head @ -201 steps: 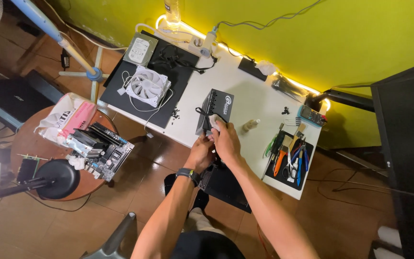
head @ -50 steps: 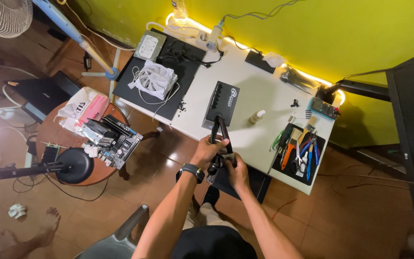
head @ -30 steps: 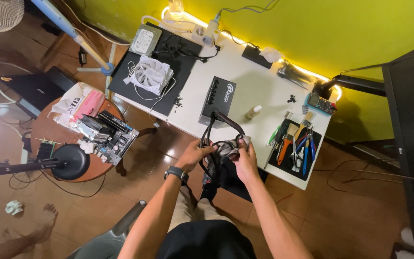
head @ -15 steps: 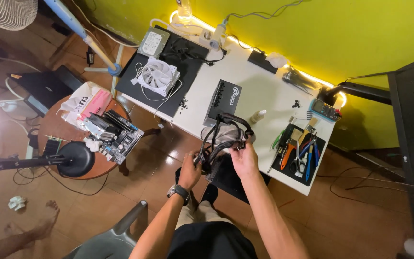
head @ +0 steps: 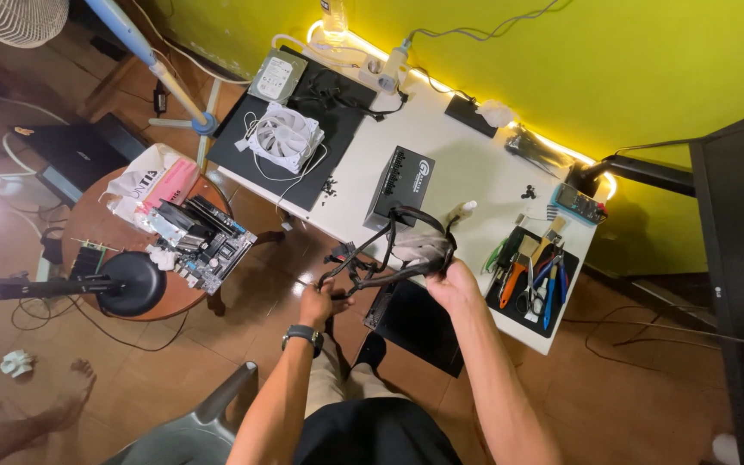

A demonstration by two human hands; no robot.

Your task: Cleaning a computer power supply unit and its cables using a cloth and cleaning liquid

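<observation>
Cables (head: pixel 389 263), a black bundle running from the power supply box (head: pixel 399 185) on the white bench (head: pixel 467 164), hang above its near edge. From the head view I see my left hand (head: pixel 316 303) and right hand (head: pixel 451 284), each grip pinching that bundle.

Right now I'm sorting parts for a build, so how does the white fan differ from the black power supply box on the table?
The white fan lies flat on the black mat; the black power supply box sits on the bare white table. The fan is pale with visible blades; the box is dark and closed. The fan's wire lies loose; the box's black cables run to both hands. Both sit untouched.
</observation>
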